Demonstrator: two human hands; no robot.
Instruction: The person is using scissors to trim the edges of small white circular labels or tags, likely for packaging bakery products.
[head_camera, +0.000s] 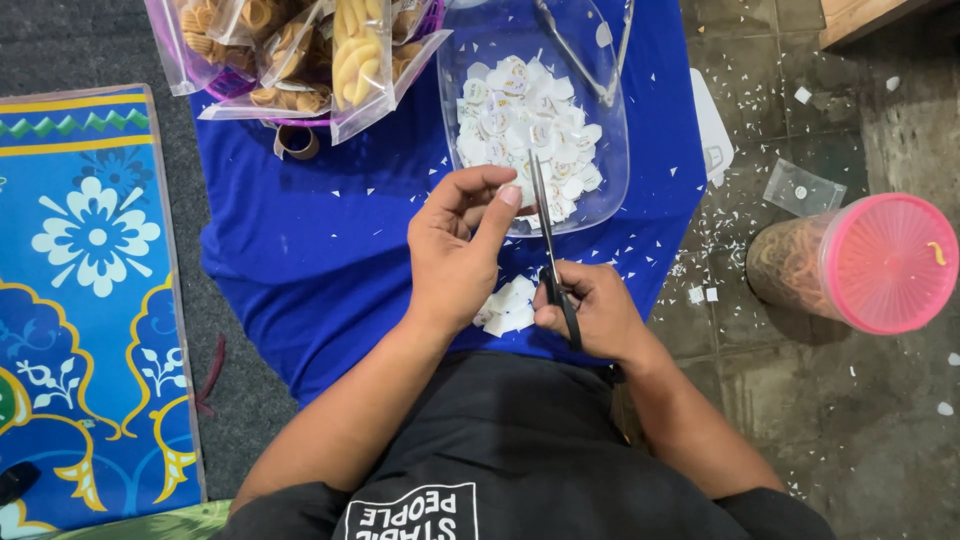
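Right grip (590, 310) clenches scissors (552, 245); left grip (455, 250) pinches something hidden beside the blades.

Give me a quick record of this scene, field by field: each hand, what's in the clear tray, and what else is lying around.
left hand: raised, fingers pinching a small piece too hidden to identify
right hand: grip closed on black-handled scissors, blades pointing up toward the left fingertips
clear tray: holds a heap of small round white cutouts
blue cloth: under the tray, dotted with white paper scraps
snack bags: clear bags of yellow ring snacks, top left
pink-lidded jar: on its side on the floor, right
patterned mat: far left
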